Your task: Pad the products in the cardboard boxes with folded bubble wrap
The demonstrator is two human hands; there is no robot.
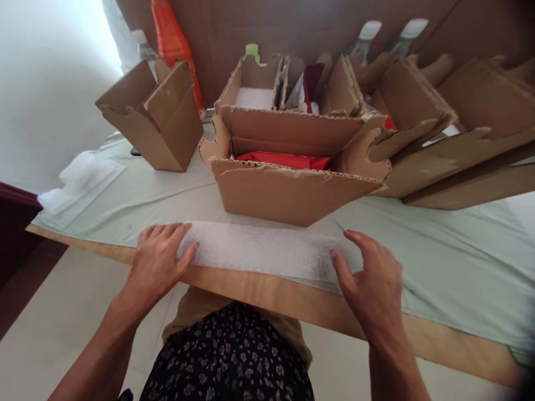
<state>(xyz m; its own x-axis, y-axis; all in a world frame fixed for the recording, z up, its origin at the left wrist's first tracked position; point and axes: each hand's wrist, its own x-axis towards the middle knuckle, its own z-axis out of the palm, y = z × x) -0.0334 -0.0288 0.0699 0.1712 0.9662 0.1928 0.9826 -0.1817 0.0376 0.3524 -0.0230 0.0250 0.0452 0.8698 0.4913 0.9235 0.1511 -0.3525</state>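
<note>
A folded white strip of bubble wrap (251, 250) lies flat along the front edge of the cloth-covered table. At its left end rests my left hand (161, 253), fingers stretched and thumb apart. My right hand (370, 275) is by the right end, thumb and forefinger spread, with the thumb tip at the wrap's edge. Just behind the strip stands an open cardboard box (292, 192) with a red packet (284, 160) inside, only its top showing.
Several more open cardboard boxes (422, 106) stand behind and to the right. Another box (171, 122) is at the left, near an orange bottle (175, 42). Crumpled bubble wrap (81, 184) lies at the far left. The table's wooden front edge (267, 289) runs before me.
</note>
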